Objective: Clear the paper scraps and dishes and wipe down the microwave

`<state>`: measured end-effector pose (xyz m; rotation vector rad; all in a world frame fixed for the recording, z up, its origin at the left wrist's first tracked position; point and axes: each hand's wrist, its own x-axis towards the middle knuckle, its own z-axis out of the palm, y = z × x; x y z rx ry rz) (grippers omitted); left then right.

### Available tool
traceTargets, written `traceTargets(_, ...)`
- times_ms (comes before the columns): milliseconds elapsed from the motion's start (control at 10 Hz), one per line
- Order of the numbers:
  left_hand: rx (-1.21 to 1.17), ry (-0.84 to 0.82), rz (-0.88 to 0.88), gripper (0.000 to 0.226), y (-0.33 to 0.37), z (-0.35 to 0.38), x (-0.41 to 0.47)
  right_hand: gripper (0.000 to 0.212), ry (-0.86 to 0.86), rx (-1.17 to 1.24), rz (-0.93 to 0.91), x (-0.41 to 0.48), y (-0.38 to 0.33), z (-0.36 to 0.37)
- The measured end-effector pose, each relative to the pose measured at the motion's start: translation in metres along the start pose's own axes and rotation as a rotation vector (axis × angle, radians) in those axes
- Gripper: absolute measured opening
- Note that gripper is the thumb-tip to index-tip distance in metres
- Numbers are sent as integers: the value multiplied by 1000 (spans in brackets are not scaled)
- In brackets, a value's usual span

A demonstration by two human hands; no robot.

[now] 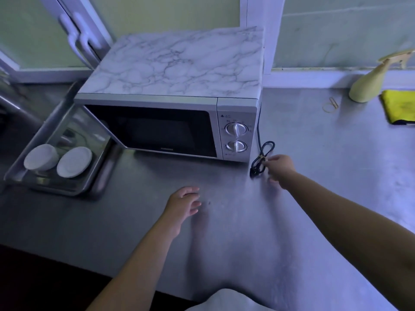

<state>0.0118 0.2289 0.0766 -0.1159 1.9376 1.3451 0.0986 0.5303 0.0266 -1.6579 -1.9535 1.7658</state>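
Observation:
A silver microwave with a marble-patterned top stands on the steel counter, its dark door closed. To its left a metal tray holds two white dishes. A bundled black power cord lies by the microwave's right front corner. My right hand reaches to it, and its fingertips pinch the cord at the yellow tie; the hand is slightly blurred. My left hand hovers over the counter in front of the microwave, fingers relaxed and holding nothing.
A pale yellow spray bottle and a yellow cloth sit at the far right, with rubber bands beside them. A sink edge lies at the far left. Windows run behind the steel counter.

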Motion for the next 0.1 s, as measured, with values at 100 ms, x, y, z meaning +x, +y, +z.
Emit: traceTargets(100,-114,-5,-30,18,-20,6,-10,8,26,116,-34,-10,18,3)
